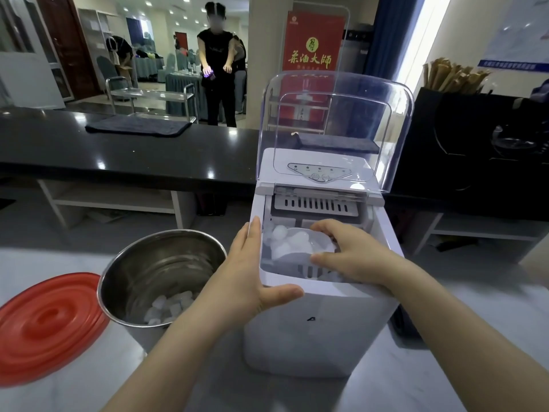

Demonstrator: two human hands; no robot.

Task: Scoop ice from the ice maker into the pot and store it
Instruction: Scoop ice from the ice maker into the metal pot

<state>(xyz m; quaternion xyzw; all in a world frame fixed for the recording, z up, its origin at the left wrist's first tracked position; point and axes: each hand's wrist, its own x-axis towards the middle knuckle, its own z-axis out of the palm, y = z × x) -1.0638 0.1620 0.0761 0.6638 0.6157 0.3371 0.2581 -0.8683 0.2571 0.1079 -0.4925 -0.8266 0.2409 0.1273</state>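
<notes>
A white ice maker (315,328) stands on the pale counter with its clear lid (335,129) swung up. Inside its bin, my right hand (353,257) grips a clear plastic scoop (319,239) loaded with ice cubes (289,242). My left hand (252,272) holds the machine's front left corner, fingers up the side and thumb along the front rim. To the left stands a steel pot (133,272) with several ice cubes (167,307) at its bottom. A red lid (44,325) lies flat on the counter left of the pot.
A black raised counter (118,153) runs across behind, with a dark folded cloth (136,127) on it. A black box holding paper-wrapped sticks (451,75) stands at the far right. A person (217,72) stands in the room beyond, next to a steel cart (151,96).
</notes>
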